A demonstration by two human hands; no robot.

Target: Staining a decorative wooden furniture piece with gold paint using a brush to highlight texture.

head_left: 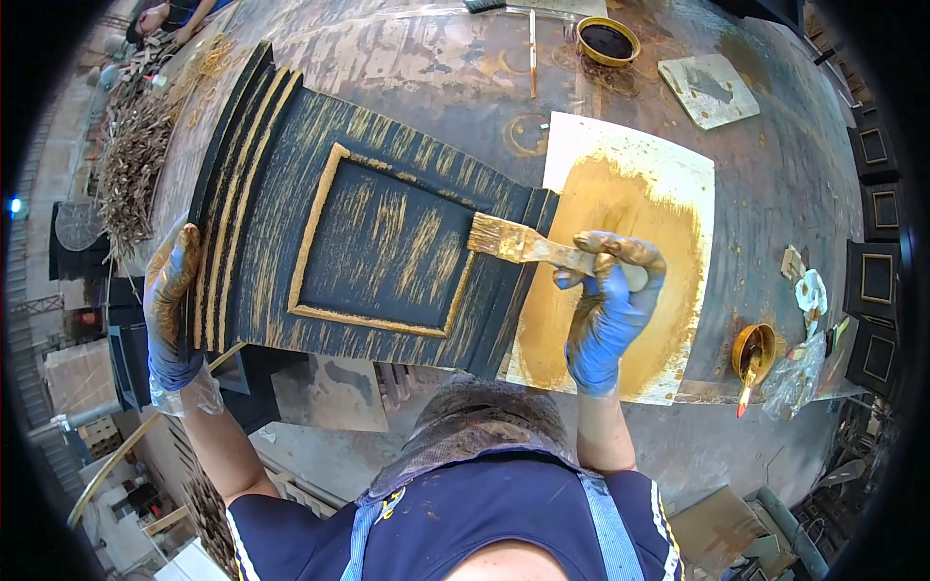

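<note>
A tapered black wooden piece (pixel 378 237), streaked with gold and fitted with a gold-edged raised frame, lies tilted across the table's near edge. My left hand (pixel 174 295), in a blue glove smeared with gold, grips its wide moulded end. My right hand (pixel 612 300), also gloved in blue with gold-stained fingertips, pinches the handle of a flat paintbrush (pixel 518 242). The brush's gold-coated bristles are over the frame's right side; whether they touch it I cannot tell. Under my right hand lies a white board (pixel 630 145) widely smeared with gold paint.
A bowl of dark liquid (pixel 607 41) and a thin stick (pixel 533 53) are at the table's far side, near a stained square tile (pixel 709 90). Rightward stand a gold paint pot (pixel 753 351) with a brush and a crumpled plastic bag (pixel 799 378). Another person (pixel 179 19) is at far left.
</note>
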